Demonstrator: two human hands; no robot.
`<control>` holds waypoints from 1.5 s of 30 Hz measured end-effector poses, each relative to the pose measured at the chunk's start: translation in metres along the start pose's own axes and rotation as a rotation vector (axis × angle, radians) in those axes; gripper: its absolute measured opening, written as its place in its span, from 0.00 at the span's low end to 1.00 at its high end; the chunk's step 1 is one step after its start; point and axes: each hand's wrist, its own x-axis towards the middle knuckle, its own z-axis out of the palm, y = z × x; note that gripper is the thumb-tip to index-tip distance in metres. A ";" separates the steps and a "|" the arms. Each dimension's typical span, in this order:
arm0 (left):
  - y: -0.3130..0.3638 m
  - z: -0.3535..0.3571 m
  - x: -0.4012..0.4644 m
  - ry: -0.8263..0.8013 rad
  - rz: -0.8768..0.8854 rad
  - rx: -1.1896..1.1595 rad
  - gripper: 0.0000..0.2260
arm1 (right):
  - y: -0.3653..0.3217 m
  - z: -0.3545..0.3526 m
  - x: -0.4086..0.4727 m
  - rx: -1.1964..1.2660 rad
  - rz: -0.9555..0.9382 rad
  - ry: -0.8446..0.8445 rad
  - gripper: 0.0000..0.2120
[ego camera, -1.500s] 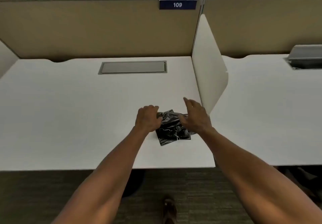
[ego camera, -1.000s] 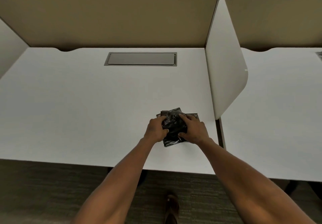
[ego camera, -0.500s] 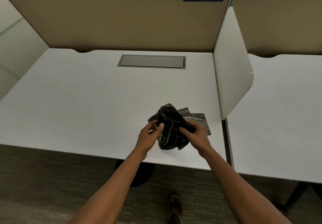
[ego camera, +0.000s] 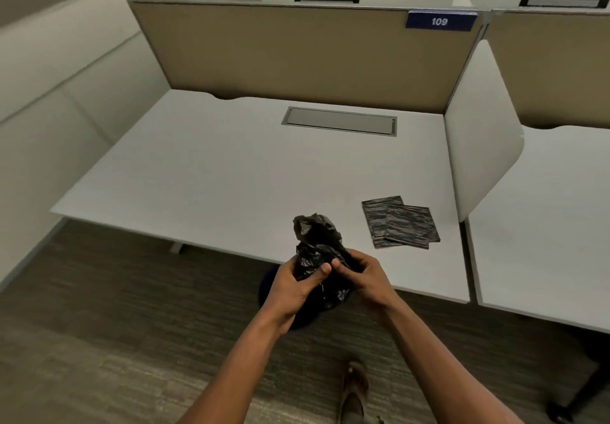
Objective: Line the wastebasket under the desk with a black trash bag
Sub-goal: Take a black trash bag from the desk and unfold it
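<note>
A crumpled black trash bag is held in the air over the desk's front edge. My left hand grips its lower left part and my right hand pinches it from the right, thumbs nearly touching. Below and behind my hands a dark round wastebasket stands on the floor under the desk; only a sliver of it shows. Two folded black bags lie flat on the white desk to the right.
A tan partition with a "109" sign closes the back, and a white side divider stands at the right. A grey cable hatch sits in the desktop. My shoe is on the carpet. Another desk adjoins on the right.
Both hands took one bag off the folded stack, lifted it and pulled it back toward the desk's front edge, loosening it. My view shifted left and back, so the wastebasket shows.
</note>
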 end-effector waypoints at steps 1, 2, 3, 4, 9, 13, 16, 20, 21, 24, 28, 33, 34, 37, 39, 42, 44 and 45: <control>0.001 -0.013 -0.012 0.024 0.002 -0.024 0.27 | 0.001 0.012 -0.004 0.010 0.015 0.005 0.15; 0.001 -0.026 -0.024 0.046 0.001 -0.056 0.22 | 0.001 0.024 -0.009 0.021 0.026 0.019 0.13; 0.001 -0.042 -0.036 0.061 -0.004 -0.092 0.18 | 0.000 0.036 -0.012 0.031 0.031 0.042 0.11; 0.001 -0.059 -0.048 0.076 -0.013 -0.129 0.16 | -0.001 0.048 -0.015 0.037 0.038 0.070 0.08; -0.017 -0.157 -0.100 0.174 -0.022 -0.313 0.16 | -0.014 0.081 -0.027 0.069 0.071 0.207 0.07; -0.038 -0.234 -0.142 0.229 -0.100 -0.500 0.13 | -0.024 0.091 -0.040 0.204 0.117 0.258 0.11; -0.061 -0.281 -0.173 0.258 -0.160 -0.635 0.19 | -0.025 0.091 -0.050 0.395 0.189 0.241 0.14; -0.090 -0.330 -0.205 0.364 -0.192 -0.683 0.20 | -0.020 0.094 -0.063 0.553 0.298 0.313 0.14; -0.096 -0.339 -0.211 0.397 -0.224 -0.651 0.17 | -0.016 0.098 -0.066 0.543 0.311 0.328 0.16; -0.107 -0.347 -0.219 0.482 -0.340 -0.441 0.18 | -0.004 0.116 -0.076 0.453 0.286 0.325 0.15; -0.091 -0.319 -0.224 0.836 -0.274 0.176 0.27 | 0.010 0.150 -0.091 0.211 0.188 0.288 0.17; -0.026 -0.219 -0.222 0.408 0.176 0.266 0.18 | 0.036 0.215 -0.113 -0.195 -0.006 0.064 0.30; -0.018 -0.202 -0.216 0.301 0.182 0.320 0.23 | 0.040 0.225 -0.115 -0.238 -0.019 0.005 0.29; -0.019 -0.174 -0.192 0.232 0.082 0.451 0.21 | 0.048 0.239 -0.116 -0.248 0.025 -0.130 0.26; -0.034 -0.177 -0.178 0.316 0.024 0.389 0.08 | 0.051 0.237 -0.113 -0.255 0.031 -0.096 0.23; -0.047 -0.195 -0.172 0.381 0.015 0.271 0.07 | 0.052 0.219 -0.107 -0.366 0.014 0.013 0.15; -0.048 -0.211 -0.174 0.457 -0.033 0.190 0.08 | 0.047 0.203 -0.101 -0.452 0.012 0.100 0.16; -0.046 -0.219 -0.175 0.503 -0.057 0.156 0.08 | 0.041 0.197 -0.097 -0.494 0.005 0.160 0.18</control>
